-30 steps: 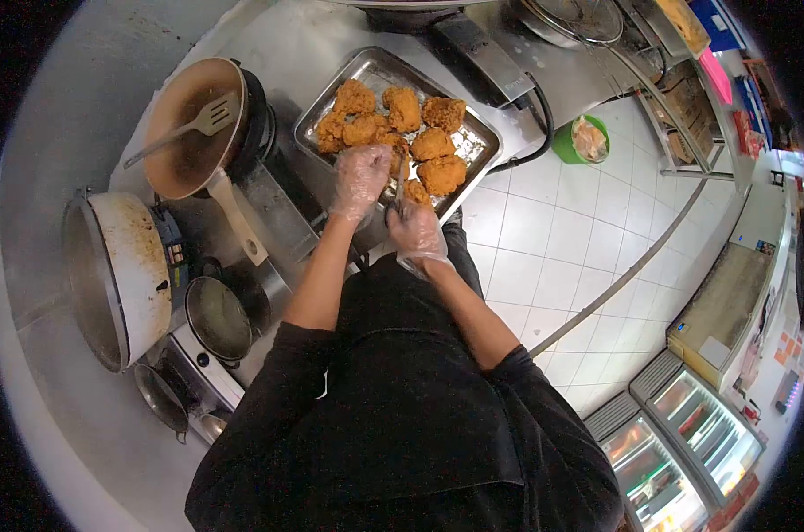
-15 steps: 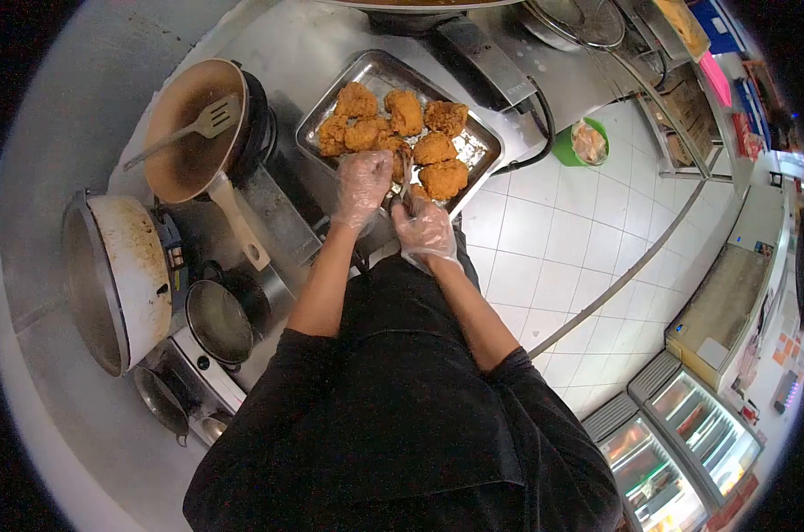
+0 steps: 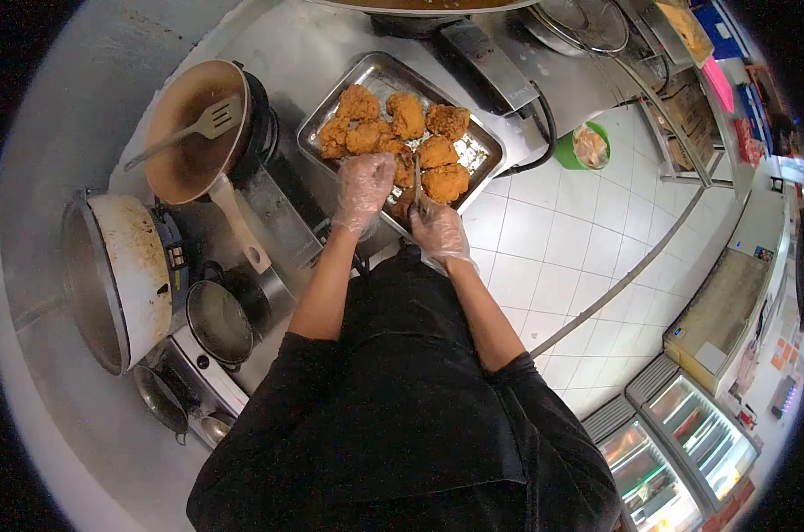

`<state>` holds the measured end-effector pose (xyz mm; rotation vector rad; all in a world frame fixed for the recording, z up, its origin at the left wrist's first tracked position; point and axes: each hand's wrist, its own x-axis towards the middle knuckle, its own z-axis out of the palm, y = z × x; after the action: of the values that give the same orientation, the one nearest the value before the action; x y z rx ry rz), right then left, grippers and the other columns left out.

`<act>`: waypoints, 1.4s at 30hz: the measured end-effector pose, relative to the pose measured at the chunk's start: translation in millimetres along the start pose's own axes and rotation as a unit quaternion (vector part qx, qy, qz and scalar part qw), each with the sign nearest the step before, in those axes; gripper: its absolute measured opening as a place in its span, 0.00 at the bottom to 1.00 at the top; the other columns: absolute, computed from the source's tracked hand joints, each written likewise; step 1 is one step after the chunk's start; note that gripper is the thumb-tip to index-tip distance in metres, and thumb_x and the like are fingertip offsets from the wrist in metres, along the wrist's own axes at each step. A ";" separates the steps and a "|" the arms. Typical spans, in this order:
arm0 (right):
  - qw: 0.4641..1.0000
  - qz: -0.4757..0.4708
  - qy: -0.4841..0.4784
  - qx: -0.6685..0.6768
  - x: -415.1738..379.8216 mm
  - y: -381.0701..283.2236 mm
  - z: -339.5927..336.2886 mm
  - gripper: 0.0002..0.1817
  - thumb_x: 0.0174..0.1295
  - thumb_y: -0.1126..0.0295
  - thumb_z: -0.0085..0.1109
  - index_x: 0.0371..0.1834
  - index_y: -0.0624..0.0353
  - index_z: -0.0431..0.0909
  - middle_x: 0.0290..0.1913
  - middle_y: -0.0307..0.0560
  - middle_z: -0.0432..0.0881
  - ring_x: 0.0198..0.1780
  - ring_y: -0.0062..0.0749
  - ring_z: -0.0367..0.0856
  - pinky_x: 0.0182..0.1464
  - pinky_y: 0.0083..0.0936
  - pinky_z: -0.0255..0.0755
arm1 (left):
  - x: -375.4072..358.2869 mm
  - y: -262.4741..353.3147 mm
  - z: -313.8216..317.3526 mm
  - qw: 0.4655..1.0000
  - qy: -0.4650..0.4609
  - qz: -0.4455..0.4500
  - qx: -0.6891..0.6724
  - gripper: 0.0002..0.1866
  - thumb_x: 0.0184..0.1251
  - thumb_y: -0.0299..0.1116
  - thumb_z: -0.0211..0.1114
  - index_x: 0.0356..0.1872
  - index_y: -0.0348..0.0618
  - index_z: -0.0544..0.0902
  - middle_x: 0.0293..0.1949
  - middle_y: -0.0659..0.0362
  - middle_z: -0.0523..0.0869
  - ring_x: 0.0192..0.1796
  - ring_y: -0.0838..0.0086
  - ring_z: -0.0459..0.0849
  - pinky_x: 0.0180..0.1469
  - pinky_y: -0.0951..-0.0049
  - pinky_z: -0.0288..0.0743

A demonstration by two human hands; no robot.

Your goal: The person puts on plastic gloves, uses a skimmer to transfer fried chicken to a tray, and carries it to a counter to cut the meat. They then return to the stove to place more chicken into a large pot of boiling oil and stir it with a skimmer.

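Several pieces of browned fried chicken [image 3: 406, 115] lie in a rectangular metal tray [image 3: 366, 71]. My left hand [image 3: 365, 184], in a clear plastic glove, is closed at the tray's near left edge, beside a darker piece; what its fingers hold, if anything, is hidden. My right hand [image 3: 439, 230], also gloved, is wrapped round a slim metal utensil [image 3: 418, 177] that points up between the chicken pieces. The utensil's full shape cannot be made out.
A brown pan [image 3: 185, 160] with a slotted spatula [image 3: 194, 131] stands left of the tray. Below it are a large stained pot [image 3: 136, 275] and a small pan [image 3: 218, 321]. A green bin [image 3: 569, 152] stands on the tiled floor at right.
My right hand has moved slightly right, away from my left hand, and the utensil now shows more upright between the pieces. My left hand has barely moved.
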<state>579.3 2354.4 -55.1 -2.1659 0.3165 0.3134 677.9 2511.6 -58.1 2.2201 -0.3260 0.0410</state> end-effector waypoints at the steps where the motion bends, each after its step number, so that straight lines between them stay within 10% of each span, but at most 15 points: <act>1: 1.000 0.014 -0.002 0.000 -1.7 -3.4 -4.0 0.26 0.62 0.53 0.61 0.55 0.62 0.82 0.43 0.68 0.85 0.48 0.60 0.85 0.55 0.48 0.78 | 0.0 -1.2 0.2 1.000 -0.010 -0.012 -0.001 0.08 0.67 0.31 0.69 0.40 0.36 0.88 0.38 0.47 0.91 0.39 0.60 0.91 0.42 0.65 0.82; 23: 0.998 -0.020 -0.034 -0.048 -1.7 -7.4 -20.8 0.26 0.63 0.54 0.60 0.59 0.58 0.81 0.38 0.68 0.86 0.43 0.60 0.86 0.52 0.48 0.79 | -0.7 4.9 3.9 0.998 0.058 -0.003 -0.002 0.09 0.66 0.33 0.68 0.37 0.38 0.88 0.36 0.44 0.88 0.40 0.48 0.88 0.44 0.56 0.80; 42: 0.987 -0.083 -0.081 -0.108 12.4 11.3 -2.3 0.19 0.65 0.61 0.58 0.51 0.66 0.79 0.38 0.67 0.85 0.42 0.61 0.86 0.50 0.49 0.79 | 6.3 13.6 -5.3 0.997 -0.033 -0.061 0.019 0.11 0.69 0.35 0.68 0.42 0.37 0.88 0.38 0.47 0.90 0.41 0.58 0.90 0.46 0.64 0.81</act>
<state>587.4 2344.7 -66.5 -2.3433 0.0086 0.4433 681.0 2506.4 -43.5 2.2788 -0.2268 -0.0915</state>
